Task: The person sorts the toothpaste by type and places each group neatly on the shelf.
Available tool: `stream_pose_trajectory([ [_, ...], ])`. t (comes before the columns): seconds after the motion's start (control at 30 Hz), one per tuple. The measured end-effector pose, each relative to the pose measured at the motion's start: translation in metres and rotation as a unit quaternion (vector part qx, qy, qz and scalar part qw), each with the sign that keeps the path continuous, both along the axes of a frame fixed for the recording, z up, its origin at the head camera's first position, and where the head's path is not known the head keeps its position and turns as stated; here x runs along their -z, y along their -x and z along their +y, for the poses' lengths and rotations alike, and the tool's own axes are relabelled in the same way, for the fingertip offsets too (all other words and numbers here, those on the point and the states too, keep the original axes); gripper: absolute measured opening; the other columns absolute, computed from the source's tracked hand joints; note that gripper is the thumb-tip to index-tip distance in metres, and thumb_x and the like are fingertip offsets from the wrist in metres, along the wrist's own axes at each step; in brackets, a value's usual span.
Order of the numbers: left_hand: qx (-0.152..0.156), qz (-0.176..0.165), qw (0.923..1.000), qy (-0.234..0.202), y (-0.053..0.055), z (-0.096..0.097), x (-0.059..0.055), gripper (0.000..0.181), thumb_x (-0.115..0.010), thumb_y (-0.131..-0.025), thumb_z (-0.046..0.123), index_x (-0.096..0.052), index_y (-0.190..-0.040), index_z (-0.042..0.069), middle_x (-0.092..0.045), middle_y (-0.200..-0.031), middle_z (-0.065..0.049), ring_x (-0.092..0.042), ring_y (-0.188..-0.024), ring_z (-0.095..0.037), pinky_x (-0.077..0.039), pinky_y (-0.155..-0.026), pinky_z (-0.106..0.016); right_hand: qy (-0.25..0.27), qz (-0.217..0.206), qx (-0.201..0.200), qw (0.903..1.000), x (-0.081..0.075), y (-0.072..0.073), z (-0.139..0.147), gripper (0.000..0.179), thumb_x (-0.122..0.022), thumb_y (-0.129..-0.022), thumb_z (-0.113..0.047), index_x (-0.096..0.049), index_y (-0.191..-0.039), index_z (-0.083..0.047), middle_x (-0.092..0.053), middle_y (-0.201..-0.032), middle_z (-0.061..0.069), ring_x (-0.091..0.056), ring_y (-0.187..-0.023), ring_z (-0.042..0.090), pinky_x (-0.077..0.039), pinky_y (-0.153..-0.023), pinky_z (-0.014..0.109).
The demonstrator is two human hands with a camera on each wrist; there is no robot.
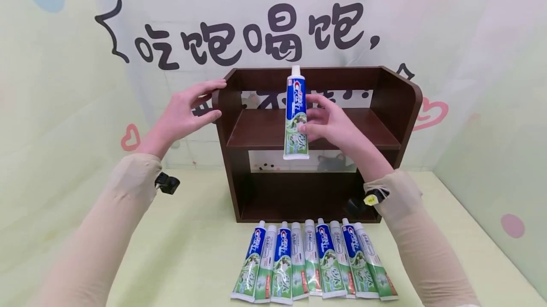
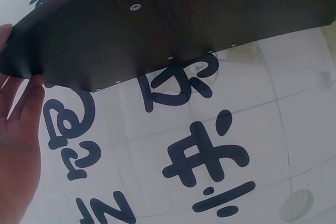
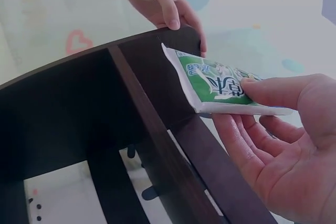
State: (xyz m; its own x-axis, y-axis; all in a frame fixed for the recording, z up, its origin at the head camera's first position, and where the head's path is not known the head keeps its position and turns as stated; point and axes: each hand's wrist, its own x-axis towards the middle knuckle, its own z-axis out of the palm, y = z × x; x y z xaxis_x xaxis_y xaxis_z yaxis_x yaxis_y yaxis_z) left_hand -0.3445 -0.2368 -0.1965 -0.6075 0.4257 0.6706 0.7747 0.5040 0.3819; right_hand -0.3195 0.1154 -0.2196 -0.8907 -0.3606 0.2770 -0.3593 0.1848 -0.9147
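Note:
My right hand (image 1: 326,119) pinches a blue, white and green Crest toothpaste tube (image 1: 296,107) between thumb and fingers. The tube stands cap up in front of the upper shelf; its flat crimped end shows in the right wrist view, where the thumb lies on the green label (image 3: 210,80). My left hand (image 1: 181,110) grips the upper corner of the dark brown wooden rack's (image 1: 228,174) left side panel, thumb at the front edge and fingers at the top. In the left wrist view, the fingertips (image 2: 34,85) meet the panel's edge.
Several toothpaste tubes (image 1: 329,269), blue-topped and white-topped, lie side by side before the rack with caps toward it. The rack has an upper shelf (image 1: 265,129) and a lower compartment. Behind stands a pale wall hanging (image 1: 410,26) with black lettering.

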Motion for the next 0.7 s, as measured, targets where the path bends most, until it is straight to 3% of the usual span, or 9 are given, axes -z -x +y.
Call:
stream_pose_trajectory([
  [0.13,0.006,-0.007,0.9997,-0.022,-0.007,0.005,-0.001,0.056,-0.071,-0.086,-0.001,-0.057,-0.138,0.009,-0.056,-0.144,-0.008,-0.052,-0.129,-0.002,-0.045,-0.111,-0.017,0.006,0.01,-0.007,0.9999,-0.009,0.012,-0.01,0.067,-0.07,-0.09,-0.008,-0.038,-0.147,-0.019,-0.06,-0.13,0.016,-0.065,-0.108,0.028,-0.065,-0.081,0.033],
  [0.33,0.012,-0.005,0.9994,-0.034,-0.019,0.013,-0.008,0.051,-0.069,-0.086,-0.005,-0.057,-0.135,0.0,-0.056,-0.142,-0.015,-0.051,-0.127,0.002,-0.045,-0.114,-0.029,0.033,0.011,-0.022,0.9991,-0.013,0.028,-0.026,0.065,-0.07,-0.09,-0.01,-0.039,-0.146,-0.019,-0.061,-0.129,0.016,-0.065,-0.109,0.028,-0.065,-0.081,0.034],
  [0.43,0.013,0.0,0.9993,-0.035,-0.014,0.011,-0.006,0.052,-0.069,-0.085,-0.005,-0.057,-0.135,0.002,-0.057,-0.142,-0.014,-0.051,-0.128,0.003,-0.045,-0.114,-0.029,0.044,0.008,-0.023,0.9987,-0.014,0.035,-0.036,0.064,-0.07,-0.09,-0.011,-0.04,-0.146,-0.019,-0.061,-0.129,0.016,-0.065,-0.111,0.028,-0.064,-0.082,0.036],
  [0.6,0.013,0.009,0.9993,-0.033,0.003,0.002,0.002,0.056,-0.072,-0.084,-0.003,-0.058,-0.137,0.011,-0.057,-0.143,-0.007,-0.05,-0.129,0.002,-0.045,-0.113,-0.02,0.07,-0.004,-0.013,0.9974,-0.015,0.045,-0.056,0.063,-0.07,-0.09,-0.01,-0.04,-0.146,-0.018,-0.061,-0.128,0.016,-0.065,-0.111,0.028,-0.064,-0.083,0.036],
  [0.7,0.015,0.007,0.9992,-0.036,0.007,-0.002,0.006,0.058,-0.073,-0.084,-0.003,-0.058,-0.138,0.013,-0.057,-0.143,-0.007,-0.051,-0.13,0.0,-0.044,-0.111,-0.015,0.083,-0.01,0.001,0.9965,-0.014,0.05,-0.068,0.065,-0.07,-0.09,-0.008,-0.04,-0.146,-0.016,-0.062,-0.126,0.017,-0.065,-0.109,0.029,-0.065,-0.081,0.036],
])
